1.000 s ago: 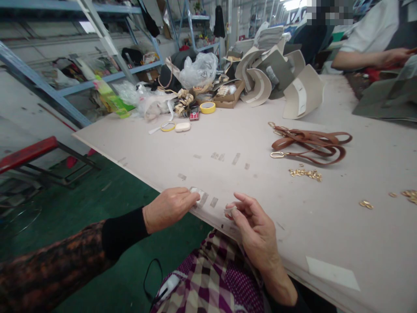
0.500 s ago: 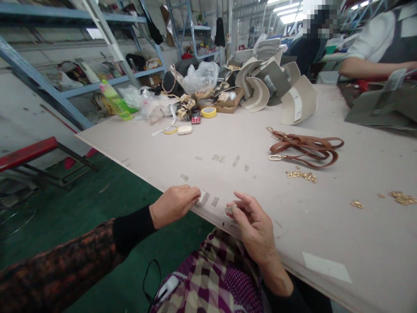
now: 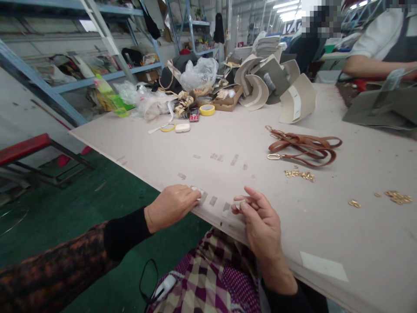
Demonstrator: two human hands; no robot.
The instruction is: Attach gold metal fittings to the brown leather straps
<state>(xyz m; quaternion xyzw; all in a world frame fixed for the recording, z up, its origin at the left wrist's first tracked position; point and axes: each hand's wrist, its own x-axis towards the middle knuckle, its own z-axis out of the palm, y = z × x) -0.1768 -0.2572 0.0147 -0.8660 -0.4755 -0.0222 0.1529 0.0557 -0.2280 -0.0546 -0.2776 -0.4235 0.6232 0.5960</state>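
My left hand [image 3: 172, 205] rests at the near edge of the table [image 3: 276, 191], its fingers pressed together and pointing down. A thin whitish piece [image 3: 197, 190] shows just beyond those fingertips; what lies under them is hidden. To the right, my right hand [image 3: 262, 217] is raised slightly over the table edge. Thumb and fingers there pinch a small pale piece [image 3: 240, 204], too small to name for certain. Between the hands, grey tape-like patches [image 3: 213, 201] mark the tabletop, one with a whitish end [image 3: 226, 209].
Brown straps [image 3: 302, 147] with gold clasps lie to the right, near small gold metal pieces [image 3: 299, 175]. Farther back are yellow tape [image 3: 207, 110], a white case [image 3: 182, 128], plastic bags [image 3: 200, 74] and curved grey panels [image 3: 298, 100]. A co-worker's arm [image 3: 374, 67] is at far right.
My right hand has moved right, carrying the small pale piece away from a grey patch that now shows. My left hand stays near the same spot. The view has shifted slightly.
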